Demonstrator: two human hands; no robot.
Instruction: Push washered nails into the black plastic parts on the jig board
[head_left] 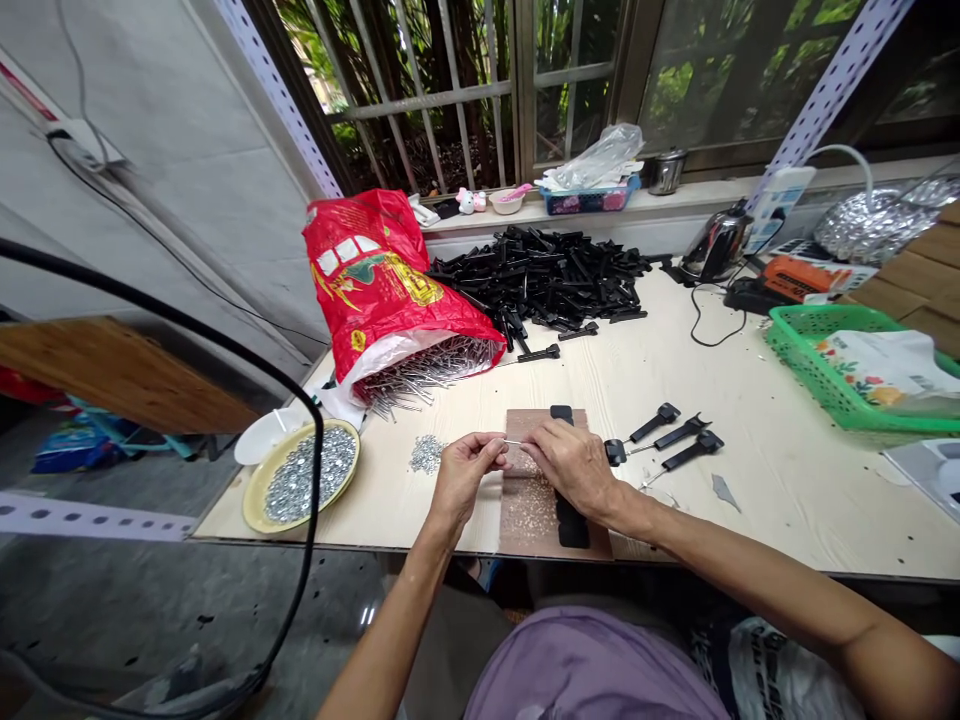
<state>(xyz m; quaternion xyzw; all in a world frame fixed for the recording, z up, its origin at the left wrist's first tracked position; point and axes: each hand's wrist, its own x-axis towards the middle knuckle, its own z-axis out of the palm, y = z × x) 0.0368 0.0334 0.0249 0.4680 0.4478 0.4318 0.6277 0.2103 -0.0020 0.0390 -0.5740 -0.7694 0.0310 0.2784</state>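
Head view: both hands meet above a brown board (525, 525) at the near edge of the counter (810, 500). The left hand (466, 472) has thumb and fingertips pinched together on a thin metal rod (514, 442), which lies roughly level in the gap between the two hands. The right hand (574, 465) curls over from the right with its fingers drawn in at the rod's other end; how tightly they grip cannot be told. A black strip (574, 525) lies along the right part of the board, partly under the right hand and forearm.

Just left of the left hand is a small heap of metal bits (427, 454); farther left, a yellow bowl (253, 508) holds many more, with a white bowl (259, 437) beside it. On the far left a red bag (375, 290) lies with its mouth facing near, metal rods (424, 375) spilling out. Right of it, a large pile of black parts (547, 280) covers the far side. Three black-handled pieces (679, 435) lie right of the board, near a grey scrap (725, 492). At the right stands a green basket (814, 400).
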